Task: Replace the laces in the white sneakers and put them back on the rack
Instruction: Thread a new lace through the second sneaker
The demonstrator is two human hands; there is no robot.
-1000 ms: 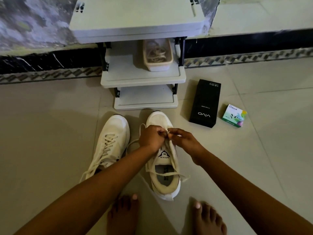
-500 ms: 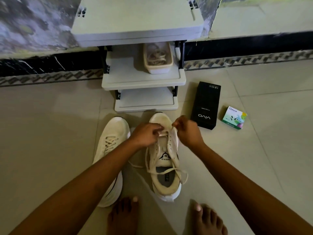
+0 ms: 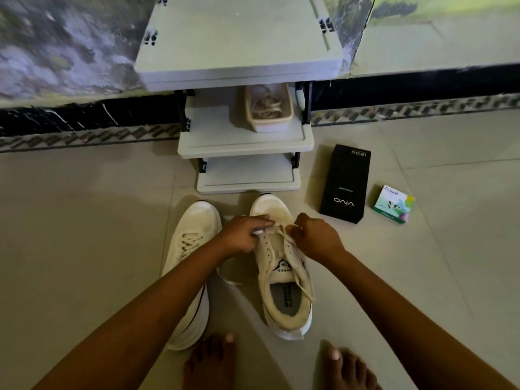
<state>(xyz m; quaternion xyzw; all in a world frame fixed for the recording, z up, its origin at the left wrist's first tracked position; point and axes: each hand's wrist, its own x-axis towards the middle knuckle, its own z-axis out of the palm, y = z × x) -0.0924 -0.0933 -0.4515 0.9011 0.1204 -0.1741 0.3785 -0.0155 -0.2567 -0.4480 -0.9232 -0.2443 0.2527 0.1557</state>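
Two white sneakers stand side by side on the tiled floor (image 3: pixel 84 249), toes pointing to 12 o'clock at the grey plastic shoe rack (image 3: pixel 239 66). The open sneaker (image 3: pixel 281 280) sits at 3 o'clock of the laced sneaker (image 3: pixel 197 220), just beside it. The person's left forearm crosses the laced one and hides its middle.

Both hands meet over the toe end of the open sneaker's eyelets. The left hand (image 3: pixel 244 235) has its grip pinched together on the lace (image 3: pixel 270 229) at the 9 o'clock eyelet row. The right hand (image 3: pixel 318 237) has its grip curled and pinched on the same lace at the 3 o'clock row. The fingertips are tucked under the knuckles, so exactly where they hold is hard to make out. One loose lace end trails down the sneaker's 3 o'clock side, and another loops on the floor between the shoes. Most eyelets look bare.

On the rack's middle shelf sits a pale tub (image 3: pixel 268 119) of tangled cords, too blurred to name. The top shelf hides the tub's far end.

At 2 o'clock of the open sneaker lies a black vivo box (image 3: pixel 346 184), with a small Odonil box (image 3: pixel 394 204) just beyond it at 3 o'clock. Two bare feet (image 3: pixel 211 361) are cut off by the frame's lower edge.
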